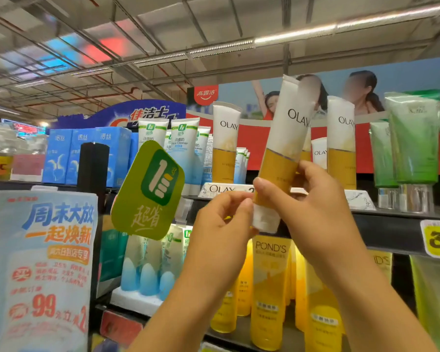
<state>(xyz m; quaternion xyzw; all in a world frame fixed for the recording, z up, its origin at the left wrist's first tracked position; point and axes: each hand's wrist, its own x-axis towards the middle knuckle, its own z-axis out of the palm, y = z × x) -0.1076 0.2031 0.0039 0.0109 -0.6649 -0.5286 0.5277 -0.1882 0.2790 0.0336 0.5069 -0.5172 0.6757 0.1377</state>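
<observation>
White-and-amber plastic Olay tube [288, 138] is being held up in front of the top shelf [391, 229], cap end down, crimped end tilting up to the right. It is probably light, soft-walled and a bit slick. Squeezing mid-body would dent it, so the stiffer shoulder near the cap [264, 222] is looking like the safest hold. Right hand [313, 209] is wrapping thumb and fingers round the amber lower part, with the tube rising above the hand. Left hand [220, 224] is sitting just left of and below it, fingertips pinching the white cap. Other Olay tubes [225, 143] are standing upright behind, apart from the held one.
</observation>
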